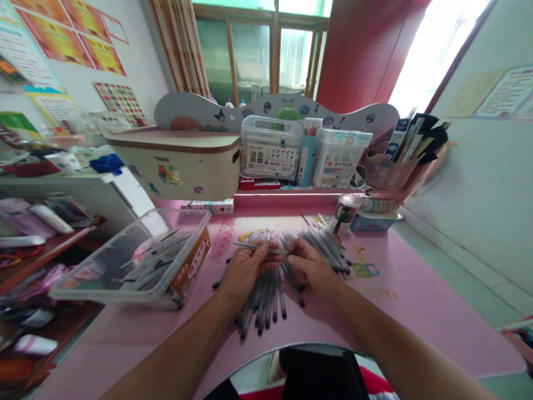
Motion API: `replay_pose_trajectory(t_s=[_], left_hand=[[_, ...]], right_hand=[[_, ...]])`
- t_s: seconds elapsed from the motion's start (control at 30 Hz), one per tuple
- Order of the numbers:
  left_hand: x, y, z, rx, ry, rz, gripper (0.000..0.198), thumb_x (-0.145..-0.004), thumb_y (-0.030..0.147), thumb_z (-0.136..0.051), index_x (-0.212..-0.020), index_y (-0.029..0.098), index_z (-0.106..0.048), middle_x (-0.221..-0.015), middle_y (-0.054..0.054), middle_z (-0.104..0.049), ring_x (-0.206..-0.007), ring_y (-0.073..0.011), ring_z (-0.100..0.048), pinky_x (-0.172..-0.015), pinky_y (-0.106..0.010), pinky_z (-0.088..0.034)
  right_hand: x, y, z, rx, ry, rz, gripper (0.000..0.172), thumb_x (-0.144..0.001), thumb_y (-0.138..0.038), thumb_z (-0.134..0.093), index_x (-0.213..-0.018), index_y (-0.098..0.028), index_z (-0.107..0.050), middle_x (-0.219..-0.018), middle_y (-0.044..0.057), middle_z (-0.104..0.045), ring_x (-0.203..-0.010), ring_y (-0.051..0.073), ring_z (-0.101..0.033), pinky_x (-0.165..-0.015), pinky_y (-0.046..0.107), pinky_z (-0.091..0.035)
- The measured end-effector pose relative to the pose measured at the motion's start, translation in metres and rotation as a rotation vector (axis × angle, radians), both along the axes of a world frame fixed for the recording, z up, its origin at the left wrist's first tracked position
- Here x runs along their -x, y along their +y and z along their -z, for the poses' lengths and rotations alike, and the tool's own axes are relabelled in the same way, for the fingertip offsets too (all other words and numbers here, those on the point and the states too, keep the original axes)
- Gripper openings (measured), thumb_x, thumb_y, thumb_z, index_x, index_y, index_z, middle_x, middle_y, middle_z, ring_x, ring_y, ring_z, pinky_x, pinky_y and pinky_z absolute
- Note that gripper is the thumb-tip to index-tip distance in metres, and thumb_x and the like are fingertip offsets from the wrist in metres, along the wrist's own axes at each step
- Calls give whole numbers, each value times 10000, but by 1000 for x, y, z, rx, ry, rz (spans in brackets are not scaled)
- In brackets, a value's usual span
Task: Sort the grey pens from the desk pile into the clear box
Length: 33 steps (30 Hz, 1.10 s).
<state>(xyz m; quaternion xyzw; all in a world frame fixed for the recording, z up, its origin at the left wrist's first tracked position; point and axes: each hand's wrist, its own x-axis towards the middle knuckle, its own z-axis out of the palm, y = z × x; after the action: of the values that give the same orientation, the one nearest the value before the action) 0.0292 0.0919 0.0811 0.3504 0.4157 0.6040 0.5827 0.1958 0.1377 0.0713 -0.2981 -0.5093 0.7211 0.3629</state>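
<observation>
Over the middle of the pink desk, my left hand (247, 272) holds a grey pen (268, 250) lying roughly level across its fingers. The fingers of my right hand (310, 264) are pinched at the right end of that pen. Below my hands lies a fanned pile of clear pens with black ends (264, 305). Another row of similar pens (331, 247) lies just right and beyond my right hand. A clear plastic bin (112, 299) on the left contains many more grey pens (156, 261).
A lidded cream box (179, 166), a marker case (271, 150) and a pen box (339, 158) stand on the shelf behind. A jar of pens (346, 214) sits beside a blue box (372, 221) at the back right of the desk (416, 311).
</observation>
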Motion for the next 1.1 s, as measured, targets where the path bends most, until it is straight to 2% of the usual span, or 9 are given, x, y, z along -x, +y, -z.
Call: replay_pose_trajectory(t_s=[0.07, 0.23, 0.37, 0.43, 0.57, 0.73, 0.9, 1.0, 1.1], left_hand=[[0, 0, -1, 4, 2, 0, 390, -745, 476, -761, -875, 113, -702, -789, -82, -748, -726, -171, -718, -666, -246, -575], [0, -1, -2, -5, 11, -3, 395, -742, 477, -763, -873, 110, -700, -786, -84, -748, -731, -173, -719, -662, -243, -572], [0, -2, -3, -6, -5, -14, 396, -739, 471, -769, -874, 104, -706, -805, -89, -751, -718, -164, -716, -659, -231, -570], [0, -2, -3, -1, -6, -11, 391, -743, 467, -767, -874, 104, -708, -807, -89, -751, -722, -163, -716, -664, -230, -570], [0, -1, -3, 3, 19, -23, 389, -746, 472, -763, -868, 108, -706, -787, -86, -747, -718, -166, -716, -661, -237, -571], [2, 0, -1, 1, 12, -26, 385, -751, 465, -759, -887, 108, -708, -808, -90, -754, -726, -164, -721, -683, -235, -576], [3, 0, -1, -6, 17, -17, 380, -762, 457, -751, -892, 103, -710, -843, -100, -758, -737, -163, -724, -696, -233, -577], [3, 0, -1, -9, 15, -27, 369, -764, 450, -752, -890, 107, -705, -839, -94, -757, -735, -163, -725, -685, -230, -577], [2, -1, -2, -2, 11, -26, 377, -757, 460, -756, -882, 109, -699, -813, -90, -755, -723, -169, -724, -660, -231, -577]], right_hand=[[0, -1, -2, 25, 20, 3, 321, -750, -421, -718, -864, -219, -496, -494, -125, -382, -360, 46, -246, -351, 162, -155], [0, -2, -2, -7, -80, -13, 450, -810, -593, -615, -672, -185, -481, -473, -74, -403, -369, 48, -285, -354, 186, -167], [1, -4, -5, 7, 10, 3, 354, -732, -457, -732, -843, -209, -504, -476, -120, -376, -366, 50, -244, -354, 170, -161], [1, -4, -5, 10, 22, 18, 348, -770, -492, -688, -887, -209, -522, -481, -116, -386, -366, 54, -249, -354, 171, -163], [1, -3, -4, 2, -71, -16, 468, -811, -621, -593, -684, -179, -509, -477, -71, -408, -366, 47, -281, -353, 185, -167], [0, -3, -5, 32, 9, -6, 322, -732, -433, -719, -835, -212, -510, -463, -125, -364, -361, 48, -242, -358, 161, -156], [2, 0, 0, 42, -72, -8, 444, -796, -604, -608, -708, -178, -520, -475, -73, -420, -359, 48, -298, -345, 175, -162], [2, -1, 0, 34, -58, -23, 401, -744, -521, -700, -686, -187, -484, -471, -87, -401, -360, 39, -283, -346, 170, -158], [2, -2, -2, 60, 20, -16, 354, -711, -434, -744, -846, -216, -501, -487, -121, -387, -363, 44, -253, -347, 155, -154]])
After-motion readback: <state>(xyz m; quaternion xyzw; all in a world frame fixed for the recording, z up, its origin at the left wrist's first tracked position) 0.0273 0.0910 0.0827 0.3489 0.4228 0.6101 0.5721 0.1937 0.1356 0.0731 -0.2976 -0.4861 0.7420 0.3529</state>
